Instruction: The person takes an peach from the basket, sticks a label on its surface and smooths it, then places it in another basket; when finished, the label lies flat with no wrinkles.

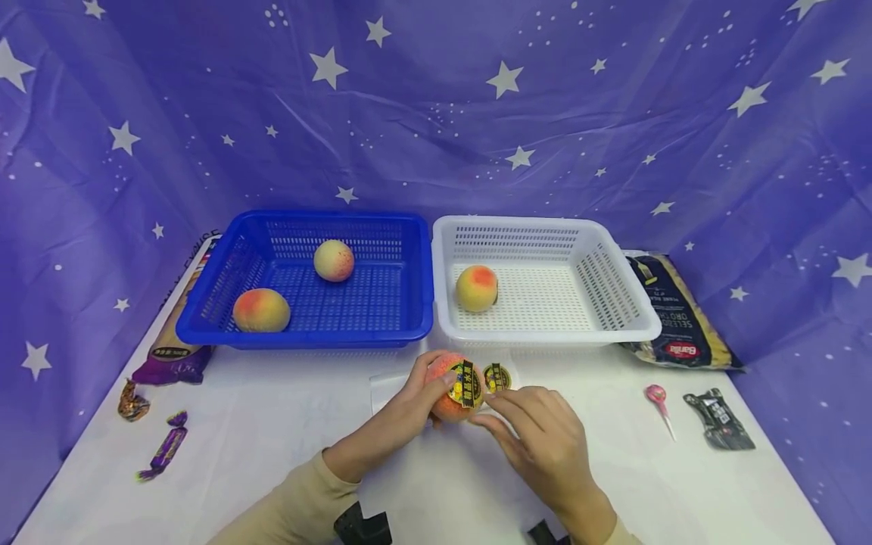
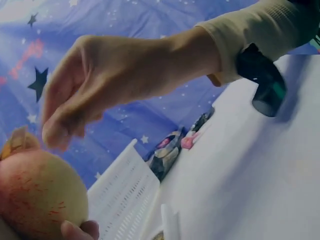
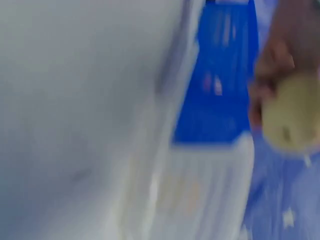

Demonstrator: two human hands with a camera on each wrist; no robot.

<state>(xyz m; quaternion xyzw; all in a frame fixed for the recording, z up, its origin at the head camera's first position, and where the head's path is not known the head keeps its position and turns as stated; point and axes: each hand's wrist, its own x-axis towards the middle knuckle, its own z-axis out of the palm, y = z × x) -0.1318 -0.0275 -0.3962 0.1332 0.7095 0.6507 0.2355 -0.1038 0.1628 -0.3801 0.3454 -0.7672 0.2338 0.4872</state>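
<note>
My left hand (image 1: 404, 405) grips a reddish peach (image 1: 441, 411) just in front of the baskets, thumb on its upper face. A round black-and-gold label (image 1: 465, 384) is on the peach; in the left wrist view one label edge stands up. Close to the peach's right side is my right hand (image 1: 545, 439), fingers loosely bent, thumb and forefinger apart, with nothing visible between them. Behind the peach a pale backing sheet (image 1: 384, 387) lies on the table, and a second round label (image 1: 497, 377) shows beside the peach. The right wrist view is blurred.
A blue basket (image 1: 306, 337) holds two peaches; a white basket (image 1: 545, 335) beside it holds one. Snack bags (image 1: 681, 314) flank the baskets. Wrapped candies (image 1: 166, 448) lie at left; a pink lollipop (image 1: 657, 394) and a dark packet (image 1: 719, 421) lie at right.
</note>
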